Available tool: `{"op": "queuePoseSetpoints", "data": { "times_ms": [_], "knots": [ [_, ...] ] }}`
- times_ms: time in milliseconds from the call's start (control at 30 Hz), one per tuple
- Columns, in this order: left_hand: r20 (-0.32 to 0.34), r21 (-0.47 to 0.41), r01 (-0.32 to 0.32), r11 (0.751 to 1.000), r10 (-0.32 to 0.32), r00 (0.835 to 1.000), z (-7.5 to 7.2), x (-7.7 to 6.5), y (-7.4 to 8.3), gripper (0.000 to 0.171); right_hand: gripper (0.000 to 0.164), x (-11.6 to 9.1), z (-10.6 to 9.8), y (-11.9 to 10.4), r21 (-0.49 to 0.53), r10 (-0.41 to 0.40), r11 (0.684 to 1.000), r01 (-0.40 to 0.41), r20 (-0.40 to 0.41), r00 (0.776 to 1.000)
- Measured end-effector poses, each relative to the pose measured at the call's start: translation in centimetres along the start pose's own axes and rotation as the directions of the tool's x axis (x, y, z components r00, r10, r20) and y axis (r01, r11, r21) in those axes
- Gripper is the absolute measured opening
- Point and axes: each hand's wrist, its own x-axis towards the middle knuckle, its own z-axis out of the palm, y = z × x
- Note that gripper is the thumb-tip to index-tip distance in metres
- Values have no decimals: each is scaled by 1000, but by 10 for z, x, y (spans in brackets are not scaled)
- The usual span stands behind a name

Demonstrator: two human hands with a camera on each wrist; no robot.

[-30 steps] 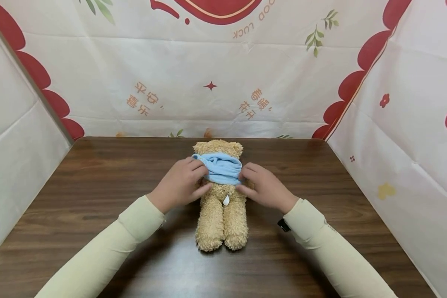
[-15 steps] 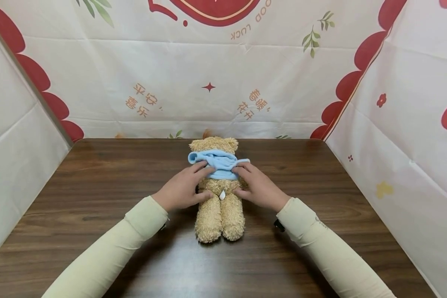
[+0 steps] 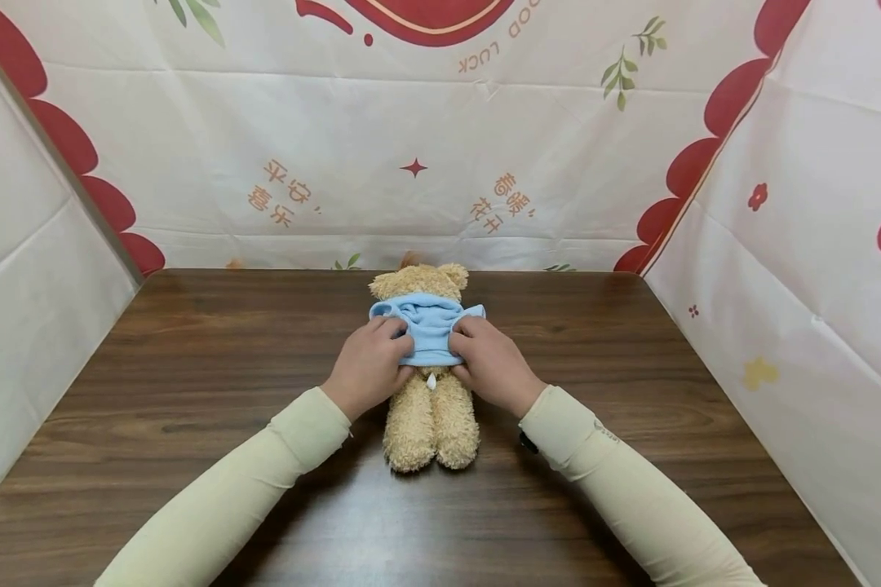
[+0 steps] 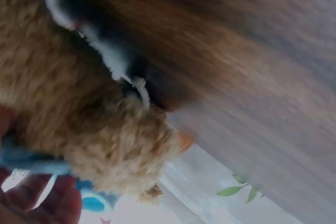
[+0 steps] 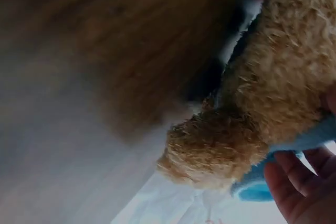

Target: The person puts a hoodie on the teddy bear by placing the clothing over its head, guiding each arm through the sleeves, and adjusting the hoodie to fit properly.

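A tan plush teddy bear (image 3: pixel 411 428) lies on the table with its head away from me and its legs toward me. A light blue doll shirt (image 3: pixel 433 326) covers its upper body, creased near the top. My left hand (image 3: pixel 370 363) pinches the shirt's lower left side, fingers curled into the cloth. My right hand (image 3: pixel 495 363) does likewise at the lower right side. Below the hem a small white tag (image 3: pixel 431 381) shows between the legs. In the right wrist view, the fingers (image 5: pixel 296 179) lie against the blue cloth beside a furry arm (image 5: pixel 215 148).
The dark wood table (image 3: pixel 227 350) reaches back to a white printed cloth backdrop (image 3: pixel 411 122) with red and green motifs. More of this cloth stands along both sides. A dark watch-like band (image 3: pixel 529 443) shows at the right cuff.
My fingers, straighter on the shirt half a second ago, are now curled into its lower sides. The hem has come down closer to the legs, and the cloth lies flatter.
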Motion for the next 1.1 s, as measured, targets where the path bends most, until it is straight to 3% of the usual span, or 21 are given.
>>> {"op": "queuePoseSetpoints", "data": {
  "times_ms": [200, 367, 433, 533, 667, 833, 1100],
  "knots": [
    [-84, 91, -17, 996, 25, 996, 1, 4, 1, 10, 33, 5, 0, -5, -135, -49, 990, 30, -140, 989],
    [-82, 150, -26, 988, 39, 996, 0, 5, 0, 17, 33, 6, 3, -6, -193, -84, 980, 44, -204, 975],
    [-47, 142, -43, 989, 50, 998, -1, 5, -1, 19, 32, 5, 2, -4, -197, -88, 979, 54, -166, 982],
    [49, 71, -80, 994, 77, 996, -5, 1, -7, 19, 31, -1, -1, 1, -142, -64, 988, 58, -42, 997],
    [134, -32, -156, 987, 159, 978, -10, -6, -18, 10, 22, -10, -10, 9, -30, -54, 998, 57, 104, 993],
    [79, -14, -231, 973, 232, 970, -9, -11, -25, 10, 14, -15, -14, 9, 23, -127, 992, 125, 114, 985],
    [-1, 83, -164, 983, 164, 986, 2, -18, -20, 19, 18, -11, -9, 4, -11, -151, 988, 152, 67, 986]
  ]
}}
